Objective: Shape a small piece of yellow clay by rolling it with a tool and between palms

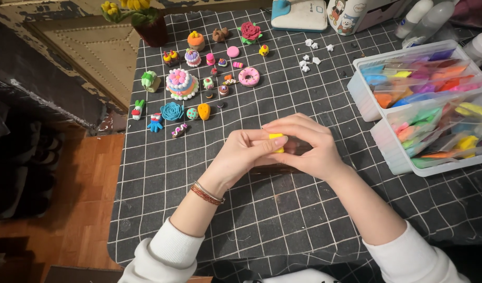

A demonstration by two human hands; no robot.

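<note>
Both hands meet above the dark grid-patterned cloth (pixel 283 209) on the table: the left hand (pixel 246 152) and the right hand (pixel 309 147) curl closed around a small yellow lump of modelling clay (pixel 276 137), pinched between the fingertips, seemingly to press it into shape. Beyond the lump stand finished clay miniatures, among them a tiered cake (pixel 182 84) and pink doughnut (pixel 249 76); right of it, clear boxes of coloured clay (pixel 408 78). Left of it, wooden floor (pixel 68 199) shows.

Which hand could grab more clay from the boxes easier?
Probably the right hand. The clear boxes of coloured clay sit on its side of the table, while the left hand is farther off. Both hands now pinch a yellow clay piece.
</note>
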